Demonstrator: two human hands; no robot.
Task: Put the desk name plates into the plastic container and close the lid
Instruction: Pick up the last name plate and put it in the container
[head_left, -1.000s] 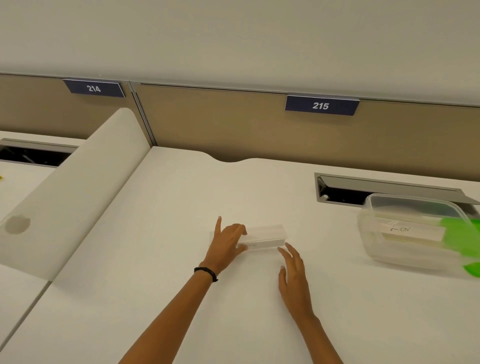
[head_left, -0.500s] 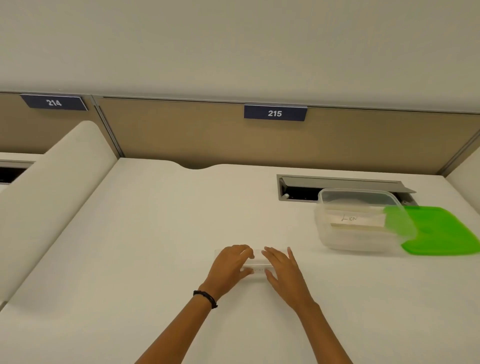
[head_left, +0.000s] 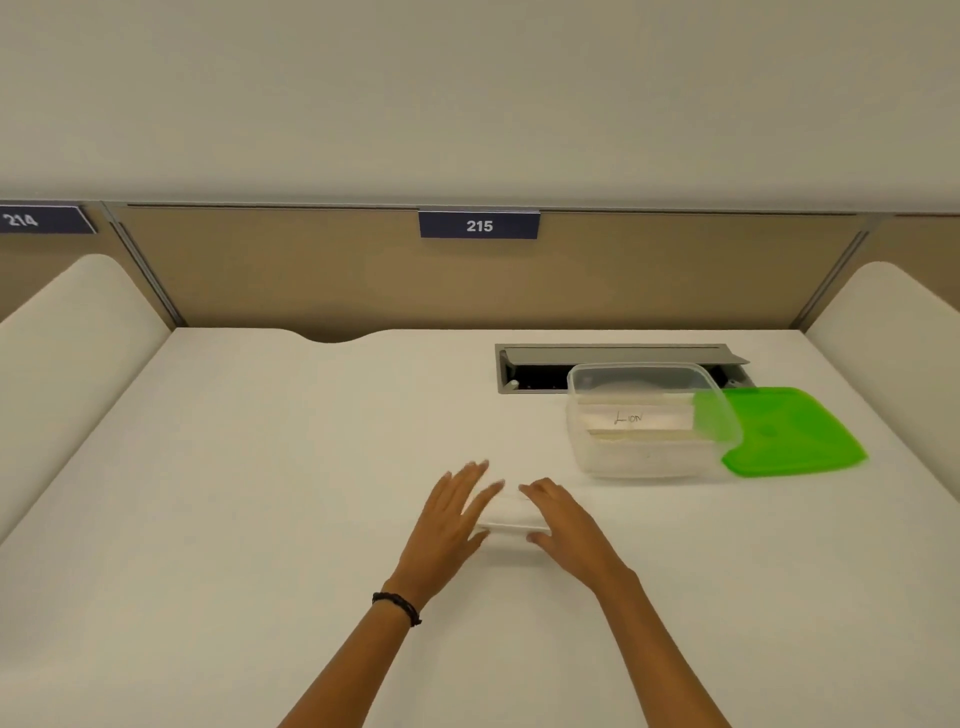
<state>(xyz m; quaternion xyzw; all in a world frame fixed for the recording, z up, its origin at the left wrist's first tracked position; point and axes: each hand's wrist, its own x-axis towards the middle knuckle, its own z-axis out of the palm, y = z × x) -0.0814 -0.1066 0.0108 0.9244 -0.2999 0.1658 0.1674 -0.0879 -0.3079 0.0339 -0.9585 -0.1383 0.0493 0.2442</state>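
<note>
Head camera view, looking down at a white desk (head_left: 260, 519). Near the middle, a clear desk name plate (head_left: 506, 515) lies flat on the desk between two bare hands.

The left hand (head_left: 447, 519), blurred, has straight, spread fingers laid over the plate's left end. A dark bracelet (head_left: 397, 608) circles that wrist. The right hand (head_left: 566, 525) covers the plate's right end with bent fingers and the thumb at the near edge. I cannot tell whether it actually grips the plate.

Further back and to the right stands an open clear plastic container (head_left: 623, 460). Inside it lies a second name plate (head_left: 631, 418) with handwriting. A green lid (head_left: 795, 436) lies flat on the desk, touching the container's right side.

Behind the container is a grey cable slot (head_left: 545, 358). On the tan partition hang dark signs reading 215 (head_left: 479, 225) and 214 (head_left: 21, 220).
</note>
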